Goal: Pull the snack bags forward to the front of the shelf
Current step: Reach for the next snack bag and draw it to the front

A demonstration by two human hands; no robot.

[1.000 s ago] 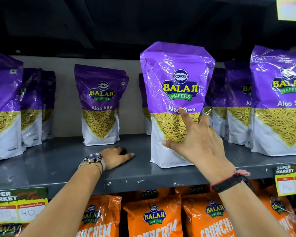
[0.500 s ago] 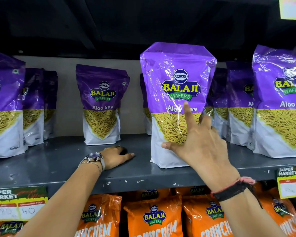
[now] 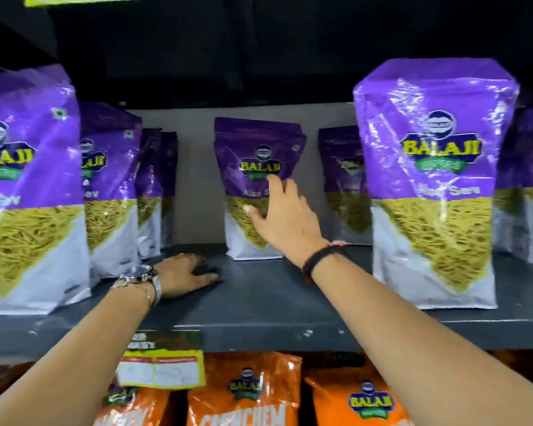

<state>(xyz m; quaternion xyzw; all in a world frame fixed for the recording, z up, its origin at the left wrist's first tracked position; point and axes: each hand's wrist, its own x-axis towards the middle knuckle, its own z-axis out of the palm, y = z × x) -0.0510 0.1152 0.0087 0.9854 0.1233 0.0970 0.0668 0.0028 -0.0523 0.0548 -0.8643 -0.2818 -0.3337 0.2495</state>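
Right hand is extended over the grey metal shelf, fingers spread apart in front of the purple glossy plastic Aloo Sev snack bag, which stands upright at the back of the shelf; contact cannot be confirmed. Left hand lies flat on the shelf, fingers loosely together, holding nothing. A second identical purple bag stands at the shelf's front edge, right.

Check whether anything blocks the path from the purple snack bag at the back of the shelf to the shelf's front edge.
Nothing visible does. The purple Aloo Sev bag at the back has bare grey metal shelf ahead of it. The right hand reaches toward it, open; the left hand rests flat on the shelf, left of that lane.
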